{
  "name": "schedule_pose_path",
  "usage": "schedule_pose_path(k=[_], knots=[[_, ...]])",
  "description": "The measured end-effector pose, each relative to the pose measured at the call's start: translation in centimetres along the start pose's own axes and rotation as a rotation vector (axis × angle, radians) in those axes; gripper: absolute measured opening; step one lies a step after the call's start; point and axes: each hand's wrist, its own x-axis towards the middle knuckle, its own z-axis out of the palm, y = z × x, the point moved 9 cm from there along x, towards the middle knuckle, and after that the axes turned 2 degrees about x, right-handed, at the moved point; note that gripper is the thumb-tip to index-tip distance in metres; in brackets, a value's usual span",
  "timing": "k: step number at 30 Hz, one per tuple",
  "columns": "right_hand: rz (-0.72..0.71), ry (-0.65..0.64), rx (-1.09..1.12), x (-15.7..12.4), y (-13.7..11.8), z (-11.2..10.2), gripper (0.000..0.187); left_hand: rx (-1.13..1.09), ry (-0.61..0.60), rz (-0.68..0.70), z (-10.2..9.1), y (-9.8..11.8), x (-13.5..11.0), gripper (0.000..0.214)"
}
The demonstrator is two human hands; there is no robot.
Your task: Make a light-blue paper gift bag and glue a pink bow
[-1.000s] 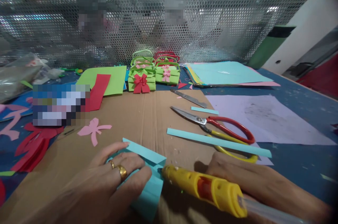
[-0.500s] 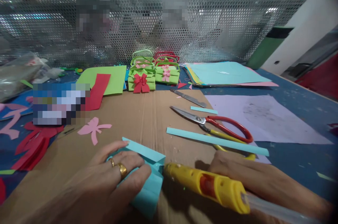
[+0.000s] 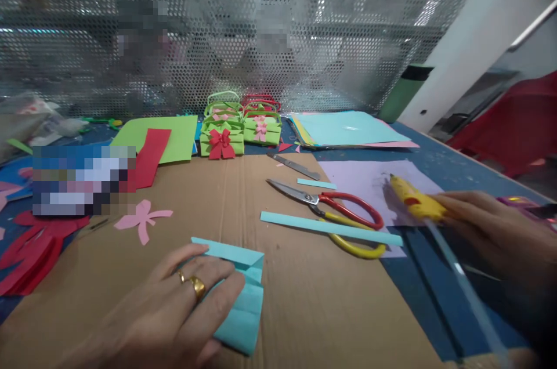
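Observation:
Near the front of the cardboard, my left hand (image 3: 191, 293), with two gold rings, holds a folded light-blue paper piece (image 3: 243, 314) with its fingers across the top. At the right, my right hand (image 3: 487, 224) grips a yellow glue gun (image 3: 415, 198) above the lilac sheet, a clear glue stick (image 3: 465, 285) trailing from its back. Scissors (image 3: 322, 199) with one red and one yellow handle lie between the hands. Across their handles rests a long light-blue paper strip (image 3: 322, 227), and a shorter blue strip (image 3: 316, 184) lies beyond.
Small green paper baskets (image 3: 221, 140) with bows stand at the back. Coloured sheets (image 3: 352, 128) are stacked right of them. A metal blade (image 3: 293, 166), a pink paper bow shape (image 3: 143, 220) and red cutouts (image 3: 37, 247) lie around the cardboard (image 3: 217, 195). A lilac sheet (image 3: 352, 174) is at right.
My right hand has carried the glue gun away from the blue paper, to the right and farther back over the lilac sheet. My left hand keeps hold of the paper. The view has shifted slightly right.

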Motion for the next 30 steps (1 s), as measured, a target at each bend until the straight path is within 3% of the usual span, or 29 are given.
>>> schedule_pose_path(k=[1, 3, 5, 7, 9, 12, 14, 16, 18, 26, 30], knots=[[-0.102, -0.089, 0.023, 0.3, -0.2, 1.1, 0.073, -0.001, 0.014, -0.007, 0.2, 0.1, 0.0, 0.026], [-0.185, -0.138, -0.053, 0.7, -0.4, 1.3, 0.079, -0.018, 0.086, 0.005, 0.2, 0.4, -0.1, 0.025], [-0.198, -0.049, -0.187, 1.2, -2.1, -0.5, 0.067, -0.027, 0.145, 0.018, 0.3, 0.5, -0.2, 0.025], [-0.248, 0.046, -0.196, 1.8, -6.3, -2.6, 0.040, -0.012, 0.151, 0.007, 0.5, 0.4, -0.2, 0.025], [-0.366, 0.025, -0.003, 2.6, -12.2, -3.3, 0.027, 0.015, 0.158, 0.012, 0.3, 0.4, -0.1, 0.025], [-0.541, -0.182, 0.243, 4.0, -20.4, -0.7, 0.028, 0.074, 0.138, 0.040, -0.1, 1.0, -0.3, 0.025], [-0.578, -0.223, 0.220, 5.0, -23.3, 1.7, 0.024, 0.111, 0.083, 0.030, 0.1, 1.2, -0.6, 0.025], [-0.614, -0.263, 0.150, 5.5, -24.6, 3.9, 0.021, 0.123, 0.078, -0.015, 0.2, 1.1, -1.0, 0.027], [-0.635, -0.287, 0.116, 5.7, -25.0, 4.8, 0.018, 0.123, 0.073, -0.046, 0.4, 1.0, -1.4, 0.028], [-0.542, -0.190, 0.276, 3.3, -24.9, -0.1, 0.023, 0.046, 0.046, -0.023, 1.2, 0.5, -2.3, 0.030], [-0.536, -0.153, 0.342, 2.0, -24.9, -0.3, 0.031, 0.008, 0.067, -0.081, 0.9, 0.4, -2.4, 0.031]])
